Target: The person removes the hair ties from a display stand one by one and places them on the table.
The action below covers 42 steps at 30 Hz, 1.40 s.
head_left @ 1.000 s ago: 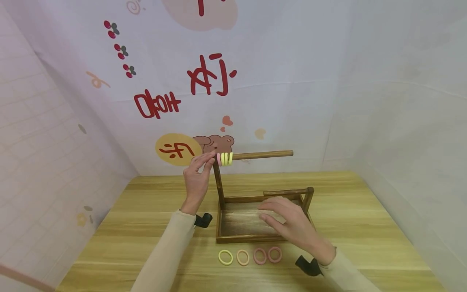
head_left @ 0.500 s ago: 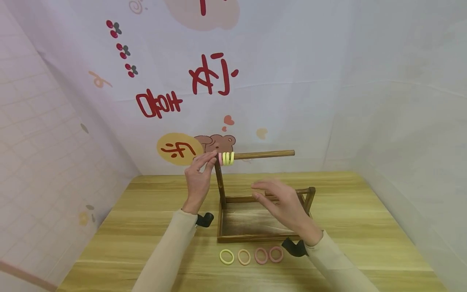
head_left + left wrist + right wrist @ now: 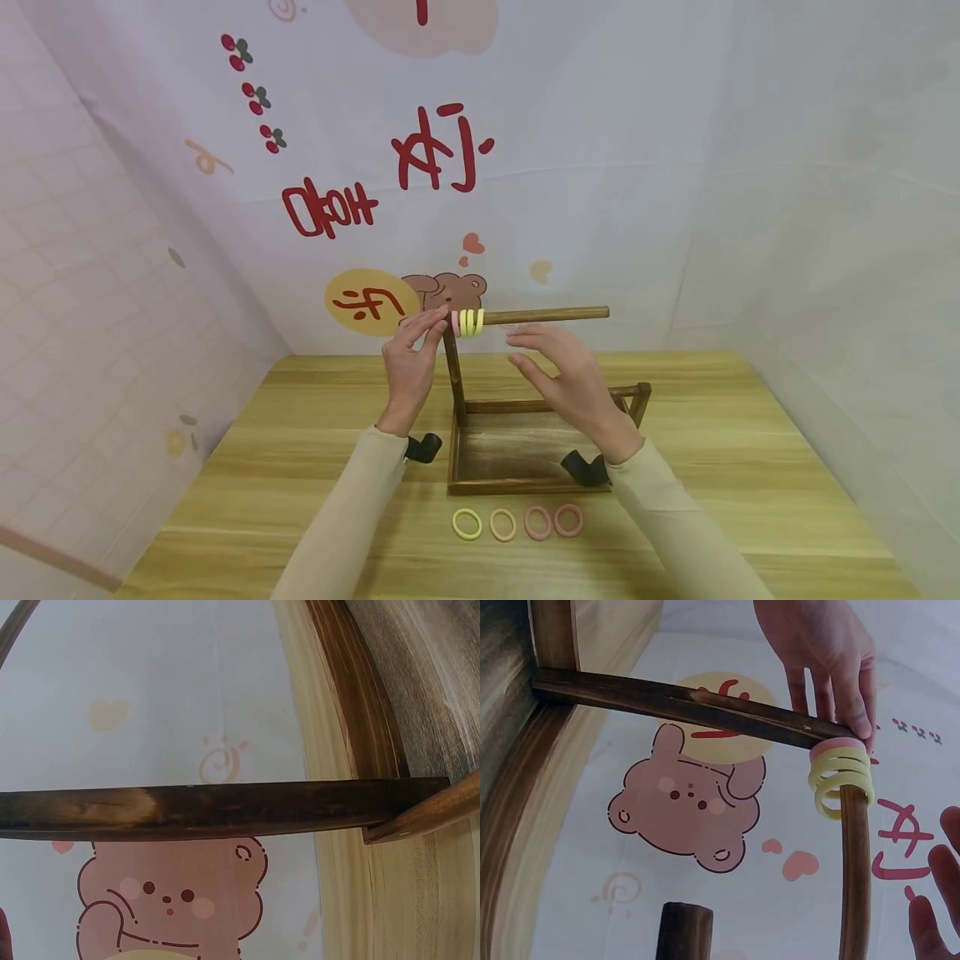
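My left hand (image 3: 408,362) pinches the top of the upright post (image 3: 454,375) of a dark wooden stand, at the left end of its long horizontal rod (image 3: 551,315). One pink ring (image 3: 454,324) and three yellow rings (image 3: 471,322) hang on that rod, close against the post. In the right wrist view, the left thumb (image 3: 852,712) lies at the post's end, beside the pink ring. Holding nothing, my right hand (image 3: 570,379) is raised below the rod, its fingers loosely bent and apart from the rings. The left wrist view shows mostly the post (image 3: 225,810).
The stand's tray base (image 3: 517,488) rests on the wood-grain table. In front lie a yellow ring (image 3: 467,524), a peach ring (image 3: 503,525) and two pink rings (image 3: 537,523). A shorter, lower arm (image 3: 642,390) rises at the base's right. A printed cloth (image 3: 600,167) hangs behind.
My right hand has risen and moved left, from over the tray toward the long rod. The left hand keeps its place at the post, and the rings stay where they were.
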Tool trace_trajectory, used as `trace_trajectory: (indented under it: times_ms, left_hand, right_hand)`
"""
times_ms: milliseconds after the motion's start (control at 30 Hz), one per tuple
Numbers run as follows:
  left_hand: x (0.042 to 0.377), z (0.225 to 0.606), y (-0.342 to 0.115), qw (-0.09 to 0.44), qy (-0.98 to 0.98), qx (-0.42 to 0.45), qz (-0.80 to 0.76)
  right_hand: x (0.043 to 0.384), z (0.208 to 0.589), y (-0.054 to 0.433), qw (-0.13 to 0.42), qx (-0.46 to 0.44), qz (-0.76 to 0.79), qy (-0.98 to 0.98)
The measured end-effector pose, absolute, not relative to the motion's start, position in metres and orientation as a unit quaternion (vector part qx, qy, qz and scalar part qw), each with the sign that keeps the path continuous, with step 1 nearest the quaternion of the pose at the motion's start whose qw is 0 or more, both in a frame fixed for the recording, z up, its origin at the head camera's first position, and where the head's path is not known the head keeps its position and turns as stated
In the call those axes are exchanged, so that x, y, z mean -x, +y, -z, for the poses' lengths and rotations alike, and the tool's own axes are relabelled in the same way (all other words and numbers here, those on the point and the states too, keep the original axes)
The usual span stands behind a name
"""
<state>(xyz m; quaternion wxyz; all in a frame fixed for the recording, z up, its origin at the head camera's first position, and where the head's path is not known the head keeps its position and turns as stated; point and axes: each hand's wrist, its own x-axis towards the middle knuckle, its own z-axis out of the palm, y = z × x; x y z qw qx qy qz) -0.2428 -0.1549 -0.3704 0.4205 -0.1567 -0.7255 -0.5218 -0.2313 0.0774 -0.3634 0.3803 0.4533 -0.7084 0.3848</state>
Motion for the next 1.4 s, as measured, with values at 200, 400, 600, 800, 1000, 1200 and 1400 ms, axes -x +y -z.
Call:
trace_trajectory:
  times_ms: [200, 400, 600, 800, 1000, 1200, 1400]
  left_hand:
    - [0.242, 0.37, -0.155, 0.416, -0.726, 0.155, 0.525]
    - [0.25, 0.376, -0.159, 0.423, -0.723, 0.162, 0.521]
    - [0.266, 0.393, -0.167, 0.431, -0.726, 0.16, 0.511]
    - [0.265, 0.393, -0.17, 0.423, -0.726, 0.172, 0.514]
    - [0.265, 0.393, -0.17, 0.419, -0.724, 0.179, 0.518]
    - [0.265, 0.393, -0.17, 0.423, -0.726, 0.177, 0.512]
    - [0.264, 0.392, -0.17, 0.415, -0.731, 0.173, 0.513]
  right_hand:
    - [0.24, 0.357, 0.072, 0.384, -0.447, -0.37, -0.718]
    - [0.249, 0.351, 0.065, 0.379, -0.445, -0.347, -0.733]
    - [0.257, 0.347, 0.057, 0.38, -0.45, -0.324, -0.74]
    - [0.267, 0.345, 0.053, 0.38, -0.459, -0.302, -0.744]
    - [0.276, 0.344, 0.051, 0.375, -0.464, -0.27, -0.756]
    - [0.28, 0.343, 0.051, 0.362, -0.444, -0.231, -0.786]
    - [0.284, 0.344, 0.05, 0.34, -0.429, -0.205, -0.811]
